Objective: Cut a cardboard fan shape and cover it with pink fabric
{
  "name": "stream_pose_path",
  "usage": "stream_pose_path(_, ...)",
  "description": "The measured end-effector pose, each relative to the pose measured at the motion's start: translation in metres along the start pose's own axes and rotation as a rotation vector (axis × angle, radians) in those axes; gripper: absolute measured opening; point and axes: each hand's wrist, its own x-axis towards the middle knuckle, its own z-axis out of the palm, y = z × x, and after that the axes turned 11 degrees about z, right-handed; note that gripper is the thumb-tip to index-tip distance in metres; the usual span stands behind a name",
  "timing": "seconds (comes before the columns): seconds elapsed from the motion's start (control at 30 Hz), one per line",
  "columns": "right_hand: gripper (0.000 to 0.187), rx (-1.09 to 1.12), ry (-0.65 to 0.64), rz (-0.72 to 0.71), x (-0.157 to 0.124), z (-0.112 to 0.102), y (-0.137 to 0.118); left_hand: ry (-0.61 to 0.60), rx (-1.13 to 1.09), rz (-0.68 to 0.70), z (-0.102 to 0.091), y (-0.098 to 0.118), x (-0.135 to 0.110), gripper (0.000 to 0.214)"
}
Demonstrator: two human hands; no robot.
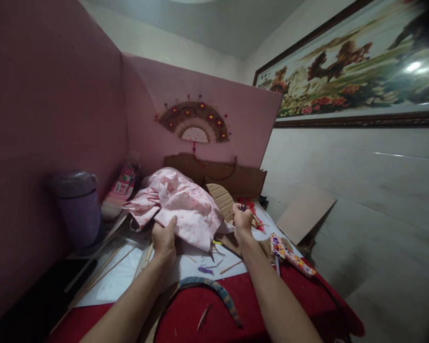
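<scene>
Bare forearms reach past a striped band, which curves on a red surface on the near side of the pink spotted cloth. That cloth lies bunched on the white tabletop. At its near edge the left hand pinches the fabric, thumb uppermost. Just right of the cloth, the right hand is curled closed around a dark object, too indistinct to name. Ridged cardboard stands between the cloth and that hand. Nearer than the cloth lies a small purple piece; farther right, flowered fabric. Left of the cloth stands a lidded purple bin; behind and above it, a decorated fan is on a pink panel.
</scene>
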Motion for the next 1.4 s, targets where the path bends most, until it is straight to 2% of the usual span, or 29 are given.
stream_pose_path(0.1,0.023,-0.135,0.147,0.042,0.014,-0.01,0.004,0.063,0.095,0.087,-0.002,0.004,0.008,0.055)
stream_pose_path(0.17,0.026,-0.234,0.208,0.074,0.019,-0.015,0.006,0.07,0.212,0.213,-0.003,0.008,0.013,0.064)
stream_pose_path(0.23,0.027,-0.326,0.228,0.085,0.019,-0.018,0.007,0.031,0.366,0.35,-0.006,0.011,0.016,0.061)
stream_pose_path(0.3,0.026,-0.405,0.213,0.051,0.015,-0.02,0.007,-0.051,0.52,0.439,-0.008,0.013,0.018,0.047)
stream_pose_path(0.4,0.021,-0.484,0.153,-0.079,0.005,-0.019,0.002,-0.16,0.73,0.522,-0.011,0.014,0.019,0.029)
stream_pose_path(0.5,0.02,-0.494,0.044,-0.264,-0.011,-0.012,-0.006,-0.189,0.861,0.595,-0.013,0.015,0.019,0.026)
stream_pose_path(0.6,0.02,-0.447,-0.162,-0.515,-0.027,0.0,-0.007,-0.187,0.877,0.626,-0.016,0.015,0.022,0.023)
stream_pose_path(0.67,0.022,-0.458,-0.245,-0.58,-0.036,0.009,-0.002,-0.185,0.848,0.625,-0.017,0.015,0.025,0.02)
stream_pose_path(0.83,0.007,-0.492,-0.298,-0.516,-0.041,0.017,0.01,-0.175,0.769,0.605,-0.018,0.014,0.031,0.023)
stream_pose_path(1.07,0.019,-0.225,-0.327,-0.508,-0.048,0.012,-0.001,-0.193,0.761,0.616,-0.02,0.017,0.03,0.013)
stream_pose_path(1.13,0.02,-0.12,-0.365,-0.465,-0.052,0.011,-0.005,-0.188,0.769,0.624,-0.02,0.021,0.029,0.012)
stream_pose_path(1.27,0.027,0.065,-0.605,-0.193,-0.056,0.011,-0.008,-0.165,0.781,0.657,-0.018,0.026,0.028,0.012)
stream_pose_path(1.33,0.033,0.133,-0.746,-0.041,-0.055,0.01,-0.006,-0.187,0.788,0.677,-0.018,0.027,0.028,0.013)
stream_pose_path(1.4,0.039,0.134,-0.857,0.052,-0.053,0.009,-0.005,-0.219,0.804,0.664,-0.018,0.026,0.029,0.014)
